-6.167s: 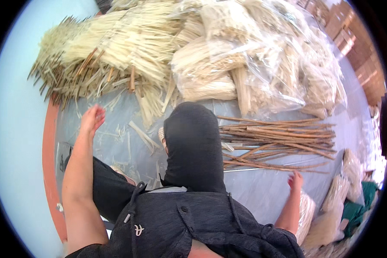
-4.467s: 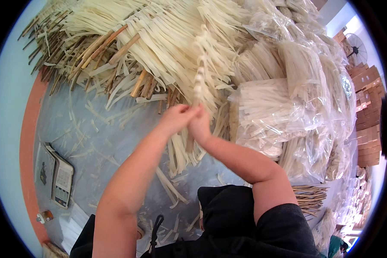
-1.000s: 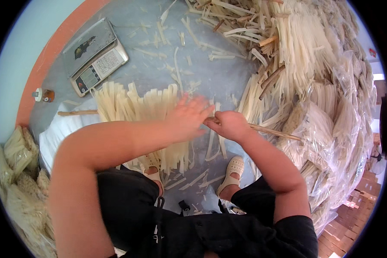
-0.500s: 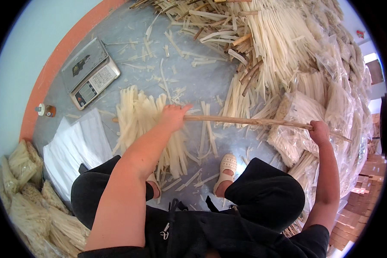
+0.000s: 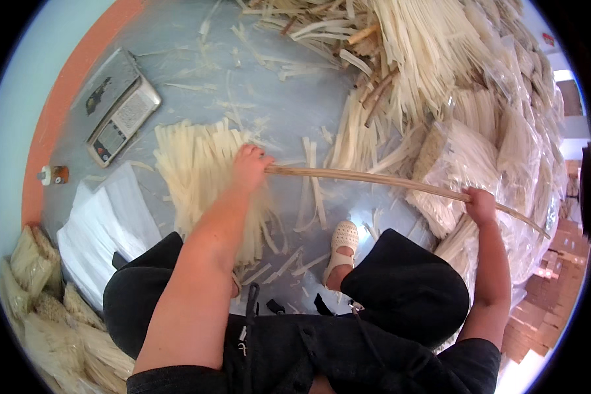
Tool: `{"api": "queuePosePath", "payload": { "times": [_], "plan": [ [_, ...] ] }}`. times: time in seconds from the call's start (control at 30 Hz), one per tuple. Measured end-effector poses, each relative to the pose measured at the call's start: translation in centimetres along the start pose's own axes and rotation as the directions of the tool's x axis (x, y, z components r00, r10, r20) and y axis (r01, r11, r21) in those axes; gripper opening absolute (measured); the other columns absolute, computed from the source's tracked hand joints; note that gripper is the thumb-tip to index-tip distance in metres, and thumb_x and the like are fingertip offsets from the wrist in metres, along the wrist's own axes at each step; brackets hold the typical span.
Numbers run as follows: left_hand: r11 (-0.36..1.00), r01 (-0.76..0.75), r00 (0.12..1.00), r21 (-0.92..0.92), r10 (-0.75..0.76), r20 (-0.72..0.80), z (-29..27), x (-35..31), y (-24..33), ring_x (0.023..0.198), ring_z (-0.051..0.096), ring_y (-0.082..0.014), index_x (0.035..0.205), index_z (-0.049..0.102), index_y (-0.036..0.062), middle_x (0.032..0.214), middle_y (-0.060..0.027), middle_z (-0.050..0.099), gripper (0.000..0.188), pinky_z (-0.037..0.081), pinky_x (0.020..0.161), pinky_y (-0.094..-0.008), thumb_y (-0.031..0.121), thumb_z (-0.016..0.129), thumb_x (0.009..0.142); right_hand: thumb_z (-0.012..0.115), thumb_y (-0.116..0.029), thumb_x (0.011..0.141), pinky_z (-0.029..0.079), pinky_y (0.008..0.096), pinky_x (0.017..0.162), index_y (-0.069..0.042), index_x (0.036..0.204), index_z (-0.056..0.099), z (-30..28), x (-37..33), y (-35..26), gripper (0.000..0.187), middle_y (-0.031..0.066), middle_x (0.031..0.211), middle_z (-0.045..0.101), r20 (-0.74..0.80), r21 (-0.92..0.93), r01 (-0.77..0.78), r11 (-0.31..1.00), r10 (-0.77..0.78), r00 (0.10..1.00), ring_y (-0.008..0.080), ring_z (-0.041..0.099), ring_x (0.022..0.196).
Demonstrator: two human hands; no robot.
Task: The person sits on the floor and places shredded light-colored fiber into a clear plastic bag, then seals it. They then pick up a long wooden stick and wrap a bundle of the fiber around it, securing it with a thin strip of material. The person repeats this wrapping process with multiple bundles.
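Note:
A long thin wooden stick (image 5: pixel 368 177) spans the middle in front of me, slanting slightly down to the right. My left hand (image 5: pixel 251 169) is closed round it near its left part, against a bunch of pale flat noodle-like strips (image 5: pixel 200 164). The strips spread to the left of that hand and trail down beneath my forearm. How they are joined to the stick is hidden. My right hand (image 5: pixel 481 205) grips the stick toward its other end, whose tip sticks out past the fist over plastic-wrapped bundles (image 5: pixel 463 154).
A digital scale (image 5: pixel 121 108) stands at the upper left, with a small bottle (image 5: pixel 54 175) below it by the wall. White cloth (image 5: pixel 111 207) lies near my left knee. A heap of strips (image 5: pixel 420 59) with sticks fills the upper right. Bagged bundles (image 5: pixel 65 335) sit lower left; scraps litter the floor.
Both hands have shifted slightly left and the left one up, with the stick and strips. The stick's far right tip sits lower and farther right. The whole view has shifted a little.

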State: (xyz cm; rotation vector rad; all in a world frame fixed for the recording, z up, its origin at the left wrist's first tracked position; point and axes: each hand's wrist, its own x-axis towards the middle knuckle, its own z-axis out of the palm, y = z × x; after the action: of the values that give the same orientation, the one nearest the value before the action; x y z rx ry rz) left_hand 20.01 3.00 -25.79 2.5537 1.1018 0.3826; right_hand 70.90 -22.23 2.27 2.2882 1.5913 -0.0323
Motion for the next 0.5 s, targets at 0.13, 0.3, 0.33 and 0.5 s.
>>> {"api": "queuePosePath", "payload": {
  "times": [0.13, 0.3, 0.33, 0.5],
  "plan": [
    [0.986, 0.099, 0.970, 0.131, -0.125, 0.206, 0.2, 0.3, -0.7, 0.114, 0.044, -0.0236, 0.103, 0.066, 0.0235, 0.107, -0.0014, 0.057, 0.034, 0.028, 0.106, -0.0419, 0.023, 0.070, 0.069, 0.062, -0.018, 0.082, 0.042, 0.0428, 0.055, -0.006, 0.069, 0.060, -3.6, -7.4, 6.1, 0.018, 0.0180, 0.064, 0.056, -0.059, -0.038, -0.109, 0.993, 0.107, 0.992, 0.0376, 0.056, 0.061],
    [0.942, 0.182, 0.966, 0.283, -0.226, 0.129, -5.0, 3.0, 3.9, 0.136, 0.024, -0.0310, 0.136, 0.042, 0.0297, 0.144, -0.0052, 0.034, 0.073, 0.020, 0.107, -0.0570, 0.046, 0.071, 0.071, 0.058, -0.030, 0.085, 0.042, 0.0468, 0.054, -0.007, 0.062, 0.057, -5.0, -18.1, 11.5, 0.033, 0.0168, 0.061, 0.056, -0.107, -0.213, -0.160, 0.964, 0.140, 0.984, 0.0373, 0.055, 0.059],
    [0.970, 0.052, 0.980, 0.239, -0.096, 0.173, -6.1, 4.1, 5.3, 0.137, 0.022, -0.0317, 0.138, 0.038, 0.0296, 0.146, -0.0062, 0.030, 0.076, 0.020, 0.105, -0.0606, 0.047, 0.070, 0.071, 0.057, -0.032, 0.085, 0.042, 0.0474, 0.055, -0.008, 0.065, 0.057, -5.1, -19.6, 11.4, 0.032, 0.0157, 0.061, 0.056, -0.065, -0.225, -0.234, 0.946, 0.225, 0.972, 0.0364, 0.056, 0.059],
    [0.979, -0.156, 0.915, -0.132, 0.193, 0.353, -7.4, 7.8, 8.7, 0.123, 0.045, -0.0277, 0.113, 0.064, 0.0182, 0.129, -0.0080, 0.053, 0.042, 0.037, 0.099, -0.0402, 0.048, 0.058, 0.084, 0.060, -0.026, 0.080, 0.043, 0.0467, 0.059, -0.011, 0.073, 0.059, -5.2, -27.2, 10.7, 0.018, 0.0135, 0.067, 0.059, -0.179, 0.026, -0.303, 0.953, 0.303, 0.936, 0.0365, 0.057, 0.066]
  ]
}}
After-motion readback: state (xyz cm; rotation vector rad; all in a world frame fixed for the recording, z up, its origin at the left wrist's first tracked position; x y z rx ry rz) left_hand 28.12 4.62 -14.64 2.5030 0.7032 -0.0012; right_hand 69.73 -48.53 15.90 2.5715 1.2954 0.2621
